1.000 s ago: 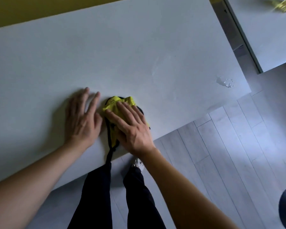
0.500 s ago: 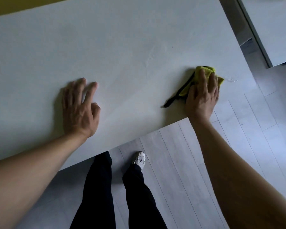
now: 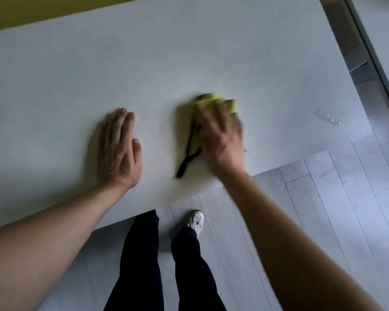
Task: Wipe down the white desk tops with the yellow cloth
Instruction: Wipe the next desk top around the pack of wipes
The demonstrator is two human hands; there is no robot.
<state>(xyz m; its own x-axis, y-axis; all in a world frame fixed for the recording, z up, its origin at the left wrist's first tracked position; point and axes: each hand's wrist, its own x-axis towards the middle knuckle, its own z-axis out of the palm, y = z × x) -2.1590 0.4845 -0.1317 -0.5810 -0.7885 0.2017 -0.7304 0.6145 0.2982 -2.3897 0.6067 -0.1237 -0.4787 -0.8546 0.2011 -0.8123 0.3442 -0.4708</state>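
Person's right hand (image 3: 220,135), fingers flat, presses yellow cloth (image 3: 227,103) on white desk (image 3: 189,52); hand blurred. Left hand (image 3: 119,151) rests flat beside it, holding nothing. Water drops (image 3: 334,116) nr right edge.

The desk top (image 3: 189,52) was plain white, shaded grey-blue in the dim light. On it, the cloth (image 3: 222,102) was bright yellow, with a black strip (image 3: 185,163) trailing from it toward the desk's near edge. Beyond the desk's far edge ran a mustard-yellow band (image 3: 32,12). Below the near edge, the floor (image 3: 323,198) showed pale grey planks with thin dark seams, black trousers (image 3: 142,254) and a white shoe (image 3: 194,221).
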